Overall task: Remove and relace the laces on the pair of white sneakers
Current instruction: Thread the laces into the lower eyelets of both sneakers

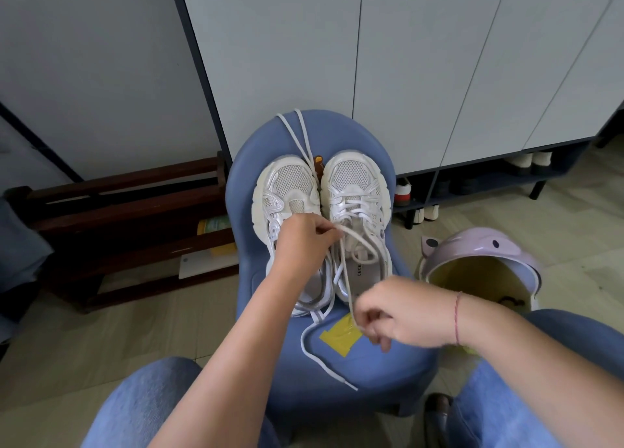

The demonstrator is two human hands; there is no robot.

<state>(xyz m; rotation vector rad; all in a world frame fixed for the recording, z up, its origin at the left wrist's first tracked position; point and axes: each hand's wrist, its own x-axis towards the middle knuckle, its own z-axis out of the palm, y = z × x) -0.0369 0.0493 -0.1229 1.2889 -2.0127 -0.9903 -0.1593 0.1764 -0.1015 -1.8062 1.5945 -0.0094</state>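
Knees (152, 403) in blue denim are seen at the bottom edge, and just beyond them a blue stool (378, 363) carries everything. The right hand (401, 312) is held low over the stool's near half, its fingers (373, 329) curled and pinched on a cream lace (346, 278), right above a patch of yellow tape (339, 338). A flat white lace end (312, 353) is trailed across the seat beside the tape. Up the lace goes, drawn taut to the left hand (304, 241), where it is nipped between thumb and fingertips (326, 228) and a loop is thrown out to the side. That hand is poised over the pair of white sneakers, which are set side by side, toes pointing away. The right-hand sneaker (354, 184) is crossed by lacing over its front; the left-hand sneaker (290, 180) is partly covered by the wrist. Farther on, a second lace (297, 136) is draped over the stool's far rim and runs down between the toes. A lilac bin (472, 248) is parked on the floor to the right, and a pale cabinet (439, 76) is stood behind it all.
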